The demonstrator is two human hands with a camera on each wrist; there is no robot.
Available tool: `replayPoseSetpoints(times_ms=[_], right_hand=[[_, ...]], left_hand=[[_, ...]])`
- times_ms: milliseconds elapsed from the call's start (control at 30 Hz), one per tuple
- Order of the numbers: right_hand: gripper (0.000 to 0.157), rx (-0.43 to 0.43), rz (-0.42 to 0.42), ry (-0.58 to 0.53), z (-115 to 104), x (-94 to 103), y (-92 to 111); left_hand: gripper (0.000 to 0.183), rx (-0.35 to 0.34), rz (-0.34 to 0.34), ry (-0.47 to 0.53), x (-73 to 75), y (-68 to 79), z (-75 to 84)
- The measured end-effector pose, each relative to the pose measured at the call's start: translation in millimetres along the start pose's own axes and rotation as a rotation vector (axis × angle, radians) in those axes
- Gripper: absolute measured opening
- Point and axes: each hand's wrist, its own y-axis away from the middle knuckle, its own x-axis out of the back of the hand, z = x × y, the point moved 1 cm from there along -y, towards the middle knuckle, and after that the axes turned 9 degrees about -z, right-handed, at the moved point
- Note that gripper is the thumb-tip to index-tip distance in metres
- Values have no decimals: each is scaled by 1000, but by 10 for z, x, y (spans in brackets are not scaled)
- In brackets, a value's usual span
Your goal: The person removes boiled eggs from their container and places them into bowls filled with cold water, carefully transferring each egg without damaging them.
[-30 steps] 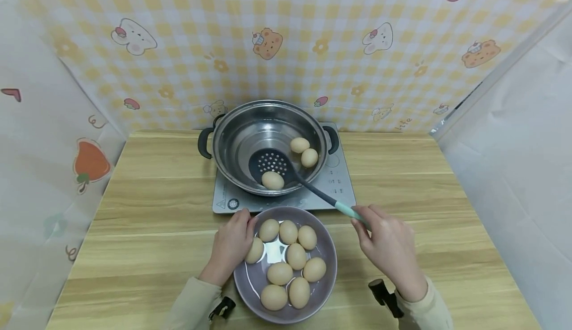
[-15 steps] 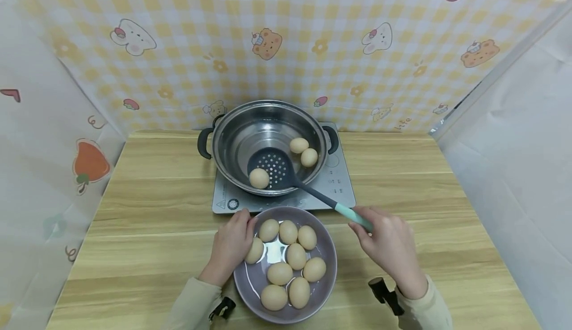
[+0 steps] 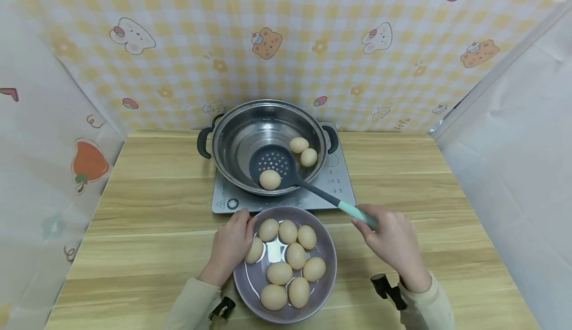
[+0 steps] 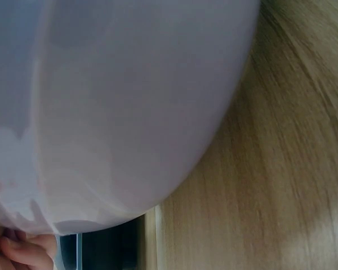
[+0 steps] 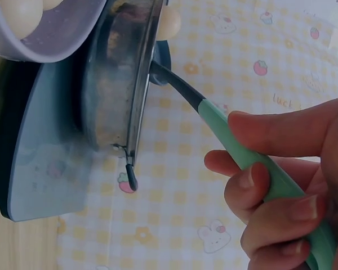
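Note:
My right hand (image 3: 393, 238) grips the mint-green handle of a dark slotted skimmer (image 3: 318, 192); the right wrist view shows thumb and fingers wrapped round that handle (image 5: 231, 135). The skimmer's perforated head is inside a steel pot (image 3: 237, 136), carrying one egg (image 3: 270, 179) at its near edge. Two more eggs (image 3: 308, 157) lie at the pot's right side. My left hand (image 3: 231, 244) holds the upper-left rim of a purple-grey bowl (image 3: 329, 275) with several eggs (image 3: 279, 273) in it. In the left wrist view the bowl's outer wall (image 4: 141, 101) fills most of the frame.
Beneath the pot is a flat silver induction cooker (image 3: 344, 181), just behind the bowl. Black handles (image 3: 204, 142) stick out at the pot's sides. Everything stands on a wood-grain table (image 3: 147, 231), with a checked cloth (image 3: 187, 57) hanging behind and white sheets at both sides.
On the skimmer the egg rolled left, then back toward the middle. The skimmer's head and my right hand shifted slightly. My left hand and the bowl stayed put.

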Motion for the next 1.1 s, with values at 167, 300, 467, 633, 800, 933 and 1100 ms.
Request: replayPoseSetpoints(times_ms=[167,300,467,633,800,933,1100], right_hand=[[21,10,17,-25,47,48,8],[20,8,44,-40,96,107,47],[20,13,81,-43,150,186,113],[20,34,89,-62,202,270,198],[25,-15,34,-74,247,354,312],[26,-80,-16,-85,302,387,400],[20,-97,-45,-107,355,375,505]], left_hand=[[20,-7,6,3,1,2,-7],[21,-4,12,3,-4,-1,-11],[21,-2,11,2,-10,-2,-14],[21,-9,25,0,-17,-4,-17],[21,-17,36,4,-17,-4,-21],[21,-11,25,6,-16,-7,-21],[21,-5,10,8,-13,-9,-18]])
